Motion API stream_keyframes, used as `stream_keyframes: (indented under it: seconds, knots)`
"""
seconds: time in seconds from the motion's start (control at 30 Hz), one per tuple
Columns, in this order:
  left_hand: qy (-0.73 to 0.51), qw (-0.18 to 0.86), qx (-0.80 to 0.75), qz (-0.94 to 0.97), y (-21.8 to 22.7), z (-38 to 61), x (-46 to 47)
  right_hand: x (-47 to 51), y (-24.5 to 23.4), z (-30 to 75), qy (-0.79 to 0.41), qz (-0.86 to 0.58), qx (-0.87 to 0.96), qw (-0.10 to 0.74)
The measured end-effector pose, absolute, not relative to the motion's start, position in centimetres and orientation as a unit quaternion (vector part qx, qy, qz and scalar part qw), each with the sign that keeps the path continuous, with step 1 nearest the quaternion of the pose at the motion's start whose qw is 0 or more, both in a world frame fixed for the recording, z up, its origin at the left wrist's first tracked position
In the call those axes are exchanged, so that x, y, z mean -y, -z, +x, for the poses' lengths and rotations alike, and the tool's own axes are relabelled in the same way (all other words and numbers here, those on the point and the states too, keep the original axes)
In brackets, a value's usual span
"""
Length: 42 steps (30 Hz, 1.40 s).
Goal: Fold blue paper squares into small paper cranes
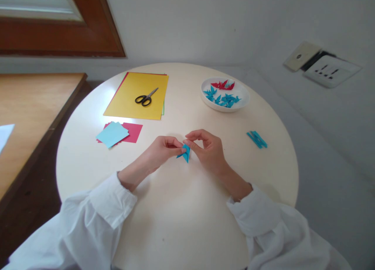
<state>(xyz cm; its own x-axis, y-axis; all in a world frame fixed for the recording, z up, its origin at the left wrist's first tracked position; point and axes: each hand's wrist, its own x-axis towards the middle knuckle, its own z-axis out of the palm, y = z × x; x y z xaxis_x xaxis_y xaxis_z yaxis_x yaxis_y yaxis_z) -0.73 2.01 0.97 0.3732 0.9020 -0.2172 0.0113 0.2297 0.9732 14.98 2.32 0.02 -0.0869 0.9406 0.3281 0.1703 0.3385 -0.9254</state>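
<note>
A small folded blue paper piece (185,153) is held just above the round cream table (175,207), near its middle. My left hand (162,149) pinches the piece from the left. My right hand (206,149) pinches it from the right, fingers curled over the top. Both wrists come out of white sleeves.
A white bowl (225,94) with several blue and red folded pieces stands at the back right. Folded blue strips (257,139) lie to the right. Black scissors (145,98) rest on yellow sheets (137,100); light blue (112,134) and red squares (133,131) lie left. A wooden desk (26,117) adjoins left.
</note>
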Motion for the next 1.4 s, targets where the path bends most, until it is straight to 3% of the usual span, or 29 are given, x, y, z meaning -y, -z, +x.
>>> stream_keyframes:
  seconds: [0.83, 1.4]
  knots:
    - [-0.328, 0.638, -0.456, 0.527, -1.49, -0.62, -1.88, -2.47, -0.01, 15.34, -0.38, -0.423, 0.663, 0.487]
    - [-0.36, 0.572, -0.442, 0.59, -1.45, -0.53, -1.96, -2.4, -0.27, 15.42, -0.347, -0.441, 0.696, 0.448]
